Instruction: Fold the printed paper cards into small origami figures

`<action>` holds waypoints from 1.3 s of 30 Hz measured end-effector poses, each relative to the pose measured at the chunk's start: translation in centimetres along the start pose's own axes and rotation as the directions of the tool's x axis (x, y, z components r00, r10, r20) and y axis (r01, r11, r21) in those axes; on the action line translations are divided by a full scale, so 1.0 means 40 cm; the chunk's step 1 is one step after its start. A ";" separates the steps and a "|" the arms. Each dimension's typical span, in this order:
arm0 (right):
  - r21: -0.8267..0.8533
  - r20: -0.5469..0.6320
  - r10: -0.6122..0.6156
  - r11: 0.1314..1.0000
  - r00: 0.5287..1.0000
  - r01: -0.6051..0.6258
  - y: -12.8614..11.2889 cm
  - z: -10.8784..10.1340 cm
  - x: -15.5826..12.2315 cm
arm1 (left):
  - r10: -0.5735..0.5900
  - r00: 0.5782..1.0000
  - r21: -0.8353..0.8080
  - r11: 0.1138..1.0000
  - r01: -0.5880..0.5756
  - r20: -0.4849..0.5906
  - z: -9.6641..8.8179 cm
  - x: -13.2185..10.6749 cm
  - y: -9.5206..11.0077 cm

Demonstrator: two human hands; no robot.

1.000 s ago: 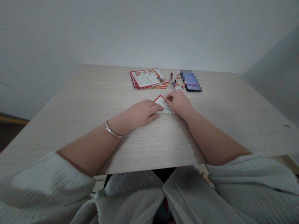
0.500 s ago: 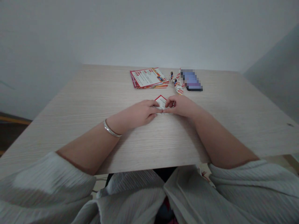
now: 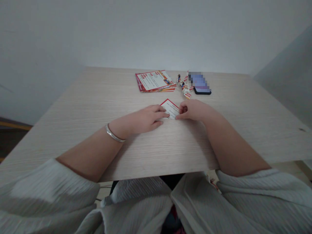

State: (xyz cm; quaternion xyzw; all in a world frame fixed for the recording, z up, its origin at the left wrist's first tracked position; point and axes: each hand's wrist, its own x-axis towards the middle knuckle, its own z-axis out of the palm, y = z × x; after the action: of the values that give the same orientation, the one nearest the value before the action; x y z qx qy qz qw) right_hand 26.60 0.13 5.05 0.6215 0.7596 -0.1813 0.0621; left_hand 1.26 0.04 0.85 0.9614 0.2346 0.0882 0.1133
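Note:
A small folded sheet of printed paper, white with a red edge, lies on the table between my hands, one corner pointing away from me. My left hand rests on its left side with fingers stretched out flat. At the right edge of the paper is my right hand, its thumb and curled fingers pinched together at the rim. Part of the sheet is covered by the fingers of both hands.
Behind the hands lies a stack of printed leaflets. Right of it are twisted pieces of printed paper, beside a phone with a blurred screen. The pale wooden table meets a wall at the back.
My right hand has slid a little to the right along the paper, and more of the printed surface shows. My left hand has barely moved.

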 end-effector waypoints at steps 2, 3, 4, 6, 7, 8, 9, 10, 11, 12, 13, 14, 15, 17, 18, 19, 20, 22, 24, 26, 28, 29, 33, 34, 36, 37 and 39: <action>-0.062 0.017 0.030 0.998 0.999 -0.029 0.013 -0.008 -0.002 | -0.006 1.000 -0.008 1.000 0.006 0.002 -0.001 -0.001 0.001; -0.089 0.027 0.044 0.995 0.999 -0.041 0.021 -0.011 -0.002 | -0.007 1.000 -0.013 1.000 0.007 0.004 -0.001 -0.001 0.001; -0.108 0.040 0.054 0.993 0.998 -0.049 0.028 -0.014 -0.003 | -0.008 1.000 -0.016 1.000 0.008 0.004 -0.001 -0.001 0.001; -0.126 0.062 0.082 0.989 0.995 -0.074 0.041 -0.021 -0.005 | -0.004 1.000 -0.017 1.000 0.004 0.003 -0.001 -0.002 -0.001; -0.130 0.068 0.096 0.988 0.993 -0.087 0.047 -0.025 -0.008 | -0.003 1.000 -0.015 1.000 0.003 0.002 0.000 -0.003 -0.001; -0.131 0.073 0.111 0.986 0.991 -0.101 0.053 -0.029 -0.010 | -0.004 1.000 -0.012 1.000 0.004 0.002 0.000 -0.004 -0.002; -0.133 0.077 0.119 0.985 0.990 -0.108 0.058 -0.033 -0.014 | -0.007 1.000 -0.009 1.000 0.007 0.004 0.000 -0.004 -0.003; -0.134 0.085 0.118 0.985 0.989 -0.106 0.064 -0.037 -0.017 | -0.011 1.000 -0.006 1.000 0.011 0.006 0.000 -0.005 -0.003; -0.135 0.095 0.115 0.986 0.989 -0.101 0.069 -0.040 -0.019 | -0.014 1.000 -0.004 1.000 0.014 0.010 0.000 -0.005 -0.004; -0.134 0.108 0.113 0.986 0.988 -0.098 0.075 -0.043 -0.022 | -0.014 1.000 -0.003 1.000 0.014 0.014 0.000 -0.005 -0.004; -0.129 0.119 0.116 0.987 0.986 -0.101 0.081 -0.046 -0.023 | -0.013 1.000 -0.002 1.000 0.013 0.019 -0.001 -0.005 -0.004; -0.118 0.130 0.123 0.987 0.984 -0.108 0.088 -0.047 -0.024 | -0.009 1.000 -0.001 1.000 0.009 0.021 -0.001 -0.005 -0.004; -0.105 0.142 0.131 0.988 0.981 -0.117 0.095 -0.048 -0.024 | -0.005 1.000 0.000 1.000 0.005 0.019 -0.001 -0.005 -0.004; -0.071 0.165 0.137 0.989 0.977 -0.126 0.112 -0.049 -0.022 | 0.002 1.000 0.002 1.000 -0.002 0.017 -0.001 -0.005 -0.004; -0.054 0.173 0.128 0.991 0.977 -0.120 0.120 -0.048 -0.021 | 0.006 1.000 0.004 1.000 -0.006 0.014 -0.002 -0.005 -0.004; -0.036 0.173 0.112 0.994 0.979 -0.107 0.127 -0.049 -0.020 | 0.008 1.000 0.004 1.000 -0.008 0.013 -0.003 -0.006 -0.004; -0.022 0.172 0.093 0.996 0.981 -0.090 0.132 -0.049 -0.019 | 0.012 1.000 0.004 1.000 -0.012 0.013 -0.004 -0.006 -0.004; -0.012 0.159 0.060 0.998 0.985 -0.059 0.135 -0.050 -0.018 | 0.016 1.000 0.005 1.000 -0.016 0.009 -0.005 -0.008 -0.003; -0.021 0.111 0.033 0.999 0.993 -0.031 0.122 -0.049 -0.020 | 0.016 1.000 0.019 1.000 -0.016 0.001 -0.005 -0.008 0.000; -0.017 -0.023 -0.010 1.000 1.000 0.010 0.096 -0.040 -0.021 | -0.002 1.000 0.056 0.998 0.003 -0.007 -0.004 -0.006 0.006; 0.022 -0.188 0.001 1.000 0.982 0.003 0.062 -0.021 -0.019 | -0.047 0.999 0.113 0.992 0.049 -0.021 -0.002 -0.001 0.015; 0.048 -0.244 -0.006 0.999 0.970 0.018 0.045 -0.008 -0.015 | -0.072 0.997 0.144 0.987 0.075 -0.030 -0.002 0.002 0.020; 0.052 -0.335 -0.001 0.998 0.942 0.020 -0.014 0.044 0.007 | -0.106 0.993 0.236 0.965 0.116 -0.055 -0.001 0.015 0.035; 0.038 -0.319 0.008 0.999 0.948 0.005 -0.024 0.052 0.012 | -0.098 0.994 0.256 0.961 0.108 -0.051 -0.001 0.017 0.036; 0.010 -0.314 0.040 0.999 0.949 -0.039 -0.040 0.061 0.018 | -0.084 0.996 0.294 0.951 0.092 -0.039 0.000 0.021 0.038; -0.009 -0.313 0.046 0.999 0.949 -0.052 -0.046 0.062 0.019 | -0.083 0.996 0.309 0.947 0.089 -0.034 0.000 0.022 0.039; -0.054 -0.317 0.041 0.997 0.948 -0.061 -0.055 0.061 0.018 | -0.096 0.995 0.325 0.940 0.102 -0.035 0.001 0.022 0.041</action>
State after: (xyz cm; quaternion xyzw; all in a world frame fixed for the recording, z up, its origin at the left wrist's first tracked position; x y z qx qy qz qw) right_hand 24.01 -0.44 3.00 0.6598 0.7487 -0.0537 -0.0358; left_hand 2.75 -0.97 1.35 0.9530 0.2952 0.0511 -0.0454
